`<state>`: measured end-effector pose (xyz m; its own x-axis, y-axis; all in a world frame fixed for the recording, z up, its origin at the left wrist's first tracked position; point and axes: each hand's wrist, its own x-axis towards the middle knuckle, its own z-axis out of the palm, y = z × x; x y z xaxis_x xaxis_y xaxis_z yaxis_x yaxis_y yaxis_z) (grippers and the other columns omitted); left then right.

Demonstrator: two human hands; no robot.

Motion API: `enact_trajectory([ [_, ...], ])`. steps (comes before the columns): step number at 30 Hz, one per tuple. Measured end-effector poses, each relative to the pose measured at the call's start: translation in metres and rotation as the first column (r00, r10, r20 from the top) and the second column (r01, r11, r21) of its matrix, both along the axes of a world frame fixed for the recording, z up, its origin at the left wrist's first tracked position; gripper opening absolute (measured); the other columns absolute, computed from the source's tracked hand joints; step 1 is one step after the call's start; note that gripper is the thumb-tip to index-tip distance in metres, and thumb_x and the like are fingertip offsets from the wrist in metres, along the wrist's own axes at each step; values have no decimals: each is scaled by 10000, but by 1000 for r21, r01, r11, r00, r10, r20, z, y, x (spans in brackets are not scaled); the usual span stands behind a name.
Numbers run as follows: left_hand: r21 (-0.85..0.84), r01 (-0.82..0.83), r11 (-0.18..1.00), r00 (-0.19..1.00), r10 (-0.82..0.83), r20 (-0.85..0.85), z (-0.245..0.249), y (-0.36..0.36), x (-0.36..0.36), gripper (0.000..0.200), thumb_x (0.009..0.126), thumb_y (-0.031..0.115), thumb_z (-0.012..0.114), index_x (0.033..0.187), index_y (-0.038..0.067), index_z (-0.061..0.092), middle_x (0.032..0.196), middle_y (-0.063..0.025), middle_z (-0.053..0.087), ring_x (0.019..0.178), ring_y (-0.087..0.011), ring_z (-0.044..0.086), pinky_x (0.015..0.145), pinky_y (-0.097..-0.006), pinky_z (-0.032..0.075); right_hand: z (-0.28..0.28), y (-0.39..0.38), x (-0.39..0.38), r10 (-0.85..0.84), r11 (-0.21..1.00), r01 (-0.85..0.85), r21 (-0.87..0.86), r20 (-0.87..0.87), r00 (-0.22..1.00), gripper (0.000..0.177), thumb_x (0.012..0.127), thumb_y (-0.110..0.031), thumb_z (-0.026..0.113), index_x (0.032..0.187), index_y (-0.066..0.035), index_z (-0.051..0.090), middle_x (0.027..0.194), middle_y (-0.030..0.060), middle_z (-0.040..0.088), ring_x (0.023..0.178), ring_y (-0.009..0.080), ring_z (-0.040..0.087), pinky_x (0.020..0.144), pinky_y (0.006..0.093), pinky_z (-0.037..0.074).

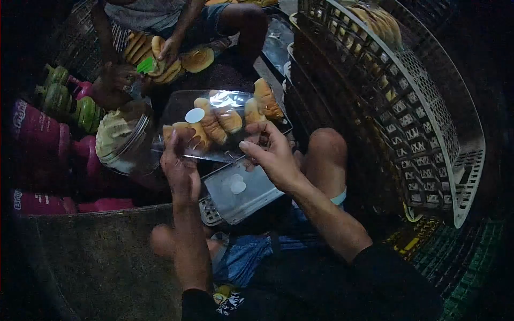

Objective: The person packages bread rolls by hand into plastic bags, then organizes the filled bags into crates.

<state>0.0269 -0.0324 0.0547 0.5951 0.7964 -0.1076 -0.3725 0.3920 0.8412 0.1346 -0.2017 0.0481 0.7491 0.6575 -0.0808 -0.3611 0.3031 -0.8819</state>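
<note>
A clear plastic bag (178, 108) with a round white label (195, 115) is stretched out in front of me. My left hand (181, 167) grips its lower left edge, thumb up. At the lower right edge, my right hand (269, 155) has its fingers curled in; what they pinch is too dark to make out. Several browned buns (212, 127) show through the film; whether they lie inside or behind it, I cannot tell. One more bun (267, 100) sits at the right end of the row. Below my hands is a pale plastic container (251, 199) with a white disc (238, 185) on it.
Across from me a person holds a split bun (167, 72) and something bright green (145, 66). A tub of cream (113, 140) stands left, by pink bottles (40, 128) and green ones (87, 114). Tall plastic crates (423, 101) rise at the right.
</note>
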Motion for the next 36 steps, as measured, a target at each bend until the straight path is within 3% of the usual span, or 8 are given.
enact_trajectory([
  [5, 238, -226, 944, 938, 277, -206, -7, 26, -3, 231, 889, 193, 654, 941, -29, 619, 859, -86, 660, 775, -151, 652, 652, -292, 551, -19, 17, 22, 322, 891, -178, -417, 308, 895, 302, 908, -220, 601, 1095, -8, 494, 928, 127, 582, 655, 145, 557, 568, 295, 457],
  [8, 298, -450, 842, 855, 503, -130, -33, 59, -13, 331, 900, 286, 639, 880, -43, 611, 772, -84, 650, 703, -165, 643, 636, -289, 540, -82, 66, 39, 191, 872, 384, -303, 934, 303, 512, 870, -292, 635, 1267, -24, 452, 1183, 208, 543, 1042, 314, 572, 892, 449, 450],
  [11, 131, -496, 858, 853, 510, -110, -38, 67, -39, 483, 924, 422, 564, 955, -60, 588, 837, -126, 652, 743, -214, 645, 695, -318, 550, -142, 89, 59, 421, 808, 399, -434, 898, 126, 638, 795, -332, 693, 1356, -157, 443, 1348, 170, 470, 1325, 360, 329, 1112, 583, 130],
  [21, 282, -293, 913, 923, 348, -165, -64, 78, -36, 589, 933, 578, 385, 922, -5, 471, 1310, -216, 474, 1218, -333, 477, 933, -463, 487, -3, 13, 125, -1, 1000, 0, 8, 112, 994, 431, 868, -141, 554, 1259, 34, 505, 1091, 146, 619, 943, 194, 614, 816, 308, 502],
  [28, 247, -15, 969, 999, 3, 52, -43, 16, -12, 681, 925, 584, 382, 1378, 76, 350, 1428, -194, 354, 1290, -343, 403, 976, -481, 456, -13, 53, 98, 208, 978, -209, -17, 179, 961, 459, 884, -224, 574, 1257, 29, 490, 1095, 123, 597, 986, 163, 580, 853, 278, 471],
  [31, 15, 99, 995, 987, -101, 124, -39, 4, -10, 630, 919, 530, 467, 1365, 97, 364, 1411, -167, 377, 1279, -317, 419, 984, -466, 456, 21, 59, 58, 316, 912, -139, -386, 446, 837, 415, 898, -197, 583, 1243, 12, 484, 1167, 136, 558, 1079, 189, 530, 954, 329, 426],
  [34, -43, 37, 998, 984, -29, 175, -39, 10, -19, 622, 895, 458, 566, 1367, 103, 370, 1375, -146, 418, 1253, -295, 450, 995, -461, 454, 26, 67, 18, 160, 984, -176, -23, 545, 823, 336, 864, -162, 630, 1148, -9, 537, 1210, 166, 525, 1154, 258, 504, 994, 387, 403],
  [36, -153, 30, 988, 923, 31, 383, -40, 21, -26, 635, 874, 413, 622, 1368, 103, 371, 1356, -133, 436, 1231, -286, 473, 1005, -458, 450, 22, 89, -14, -60, 994, 99, 43, 983, 171, 282, 802, -143, 691, 1033, -32, 575, 1274, 202, 471, 1238, 359, 434, 1022, 455, 374],
])
